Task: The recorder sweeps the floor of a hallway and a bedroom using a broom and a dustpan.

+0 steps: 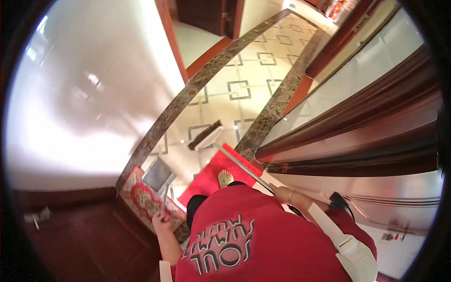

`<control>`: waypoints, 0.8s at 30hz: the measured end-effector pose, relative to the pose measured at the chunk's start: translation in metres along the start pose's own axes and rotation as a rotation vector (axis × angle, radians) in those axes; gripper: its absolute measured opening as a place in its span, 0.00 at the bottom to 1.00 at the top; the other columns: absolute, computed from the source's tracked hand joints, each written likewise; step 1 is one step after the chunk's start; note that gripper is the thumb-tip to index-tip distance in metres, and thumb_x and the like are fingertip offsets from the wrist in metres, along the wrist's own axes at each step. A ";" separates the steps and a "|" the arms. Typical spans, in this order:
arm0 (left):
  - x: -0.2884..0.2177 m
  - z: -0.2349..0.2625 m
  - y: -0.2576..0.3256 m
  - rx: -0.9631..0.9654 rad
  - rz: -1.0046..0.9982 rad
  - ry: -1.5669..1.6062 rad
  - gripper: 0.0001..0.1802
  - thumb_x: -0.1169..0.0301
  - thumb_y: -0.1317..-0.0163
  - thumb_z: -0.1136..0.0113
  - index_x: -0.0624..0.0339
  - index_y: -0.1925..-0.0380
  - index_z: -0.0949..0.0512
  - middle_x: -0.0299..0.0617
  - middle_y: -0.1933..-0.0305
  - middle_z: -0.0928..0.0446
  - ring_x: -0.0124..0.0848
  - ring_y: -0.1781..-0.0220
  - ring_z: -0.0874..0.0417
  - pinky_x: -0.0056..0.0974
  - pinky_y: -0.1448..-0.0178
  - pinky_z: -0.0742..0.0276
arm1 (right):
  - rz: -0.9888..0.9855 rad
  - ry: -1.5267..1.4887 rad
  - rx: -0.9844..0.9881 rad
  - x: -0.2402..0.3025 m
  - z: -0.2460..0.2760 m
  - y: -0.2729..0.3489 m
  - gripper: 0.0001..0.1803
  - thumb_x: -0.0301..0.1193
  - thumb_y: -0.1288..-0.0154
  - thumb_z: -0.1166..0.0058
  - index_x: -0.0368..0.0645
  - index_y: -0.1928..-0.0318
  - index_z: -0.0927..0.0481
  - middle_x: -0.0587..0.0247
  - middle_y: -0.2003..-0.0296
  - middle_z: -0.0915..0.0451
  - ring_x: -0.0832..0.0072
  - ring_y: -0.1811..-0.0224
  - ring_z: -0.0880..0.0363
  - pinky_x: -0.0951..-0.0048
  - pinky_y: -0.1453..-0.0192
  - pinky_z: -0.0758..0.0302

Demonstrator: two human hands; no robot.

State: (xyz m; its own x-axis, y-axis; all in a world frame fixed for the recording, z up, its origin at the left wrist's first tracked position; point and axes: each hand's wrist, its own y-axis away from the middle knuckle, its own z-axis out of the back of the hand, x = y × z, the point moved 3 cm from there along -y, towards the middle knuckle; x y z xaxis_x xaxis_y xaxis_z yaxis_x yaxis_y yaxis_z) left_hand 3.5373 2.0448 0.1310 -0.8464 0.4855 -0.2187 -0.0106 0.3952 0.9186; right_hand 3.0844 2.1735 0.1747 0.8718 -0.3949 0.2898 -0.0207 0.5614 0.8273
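My right hand (282,193) is closed around the upper end of a long-handled broom (244,168). The silvery broom handle slants away to the far left, and its white head with dark bristles (205,136) is at the patterned tile floor just beyond a red mat. In my left hand (163,222) is the thin handle of a dustpan (159,174), held with fingers wrapped round it. The grey pan is at the floor beside the left wall, left of the broom head. Whether anything lies in the pan is too small to tell.
Beneath me lies the red mat (217,165), with one slippered foot (225,177) on it. A patterned red rug (149,199) lies at the left. Dark wooden door framing (357,131) runs along the right. Ahead, the tiled hallway (239,89) has a doorway on its left.
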 end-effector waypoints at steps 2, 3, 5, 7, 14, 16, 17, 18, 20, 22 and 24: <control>-0.015 -0.010 0.003 -0.054 -0.025 0.057 0.06 0.70 0.52 0.60 0.58 0.83 0.40 0.31 0.88 0.39 0.19 0.91 0.39 0.22 0.90 0.49 | 0.051 -0.012 -0.044 0.014 0.020 -0.018 0.33 0.32 0.51 0.58 0.40 0.44 0.54 0.40 0.72 0.28 0.54 0.69 0.28 0.62 0.65 0.33; -0.015 -0.020 0.005 -0.088 0.010 0.073 0.05 0.70 0.52 0.60 0.58 0.82 0.40 0.31 0.87 0.38 0.18 0.91 0.38 0.22 0.90 0.49 | 0.018 -0.022 -0.005 0.023 0.035 -0.019 0.33 0.32 0.51 0.59 0.41 0.44 0.55 0.40 0.71 0.28 0.54 0.69 0.28 0.62 0.64 0.33; -0.021 -0.030 -0.006 -0.056 0.041 0.068 0.05 0.71 0.52 0.60 0.58 0.82 0.40 0.31 0.87 0.38 0.18 0.91 0.38 0.22 0.90 0.49 | -0.004 -0.024 -0.029 0.030 0.048 -0.024 0.33 0.33 0.51 0.60 0.41 0.44 0.56 0.41 0.71 0.28 0.53 0.69 0.29 0.62 0.64 0.33; -0.029 -0.036 -0.016 -0.033 0.057 0.075 0.05 0.71 0.52 0.60 0.58 0.82 0.40 0.31 0.88 0.38 0.18 0.91 0.38 0.22 0.90 0.48 | -0.013 -0.032 -0.087 0.041 0.057 -0.029 0.33 0.32 0.52 0.62 0.43 0.44 0.56 0.42 0.72 0.28 0.53 0.69 0.29 0.60 0.64 0.34; -0.075 -0.065 -0.053 -0.022 0.110 0.105 0.05 0.71 0.51 0.59 0.57 0.83 0.40 0.30 0.89 0.41 0.20 0.91 0.38 0.22 0.89 0.48 | 0.099 0.056 -0.207 0.047 0.052 -0.053 0.33 0.31 0.53 0.60 0.37 0.45 0.55 0.42 0.70 0.28 0.53 0.68 0.29 0.60 0.63 0.34; -0.084 -0.065 -0.039 -0.061 0.102 0.147 0.05 0.71 0.51 0.60 0.58 0.82 0.39 0.30 0.89 0.40 0.20 0.91 0.39 0.22 0.89 0.48 | -0.022 0.091 -0.067 0.074 0.076 -0.046 0.33 0.30 0.53 0.60 0.35 0.46 0.55 0.41 0.72 0.28 0.52 0.69 0.29 0.58 0.63 0.34; -0.089 -0.065 -0.033 -0.085 0.120 0.151 0.05 0.70 0.51 0.60 0.59 0.81 0.39 0.30 0.88 0.40 0.19 0.91 0.39 0.22 0.89 0.48 | -0.014 0.104 -0.058 0.084 0.083 -0.049 0.33 0.30 0.53 0.60 0.35 0.46 0.55 0.41 0.72 0.28 0.52 0.69 0.29 0.58 0.63 0.34; -0.099 -0.060 -0.029 -0.092 0.115 0.168 0.05 0.70 0.51 0.60 0.59 0.81 0.39 0.30 0.88 0.40 0.19 0.91 0.39 0.22 0.89 0.48 | -0.001 0.145 -0.027 0.094 0.090 -0.055 0.32 0.29 0.52 0.60 0.35 0.46 0.55 0.40 0.73 0.28 0.52 0.70 0.29 0.58 0.64 0.34; -0.113 -0.043 -0.019 -0.063 0.175 0.209 0.06 0.71 0.51 0.60 0.61 0.78 0.36 0.30 0.88 0.40 0.18 0.91 0.40 0.22 0.89 0.49 | 0.019 0.196 0.012 0.121 0.108 -0.070 0.32 0.29 0.52 0.60 0.35 0.46 0.55 0.40 0.74 0.28 0.52 0.70 0.29 0.58 0.65 0.34; -0.124 -0.020 -0.011 -0.074 0.154 0.177 0.07 0.71 0.51 0.59 0.61 0.75 0.33 0.30 0.88 0.39 0.17 0.90 0.40 0.22 0.89 0.49 | 0.120 0.317 0.097 0.161 0.125 -0.094 0.32 0.27 0.52 0.64 0.37 0.45 0.57 0.45 0.76 0.27 0.54 0.74 0.28 0.59 0.67 0.33; -0.129 -0.013 0.013 -0.080 0.110 0.044 0.07 0.71 0.51 0.59 0.61 0.76 0.33 0.30 0.88 0.39 0.18 0.90 0.40 0.24 0.89 0.49 | 0.187 0.429 0.142 0.193 0.134 -0.130 0.32 0.29 0.49 0.65 0.39 0.44 0.59 0.47 0.78 0.27 0.55 0.76 0.28 0.59 0.71 0.33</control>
State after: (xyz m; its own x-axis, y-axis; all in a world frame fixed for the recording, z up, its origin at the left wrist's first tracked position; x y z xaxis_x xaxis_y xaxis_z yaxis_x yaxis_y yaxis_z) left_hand 3.6397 1.9776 0.1754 -0.8673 0.4873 -0.1019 0.0429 0.2770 0.9599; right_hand 3.1898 1.9268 0.1876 0.9693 0.0551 0.2398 -0.2365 0.4776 0.8461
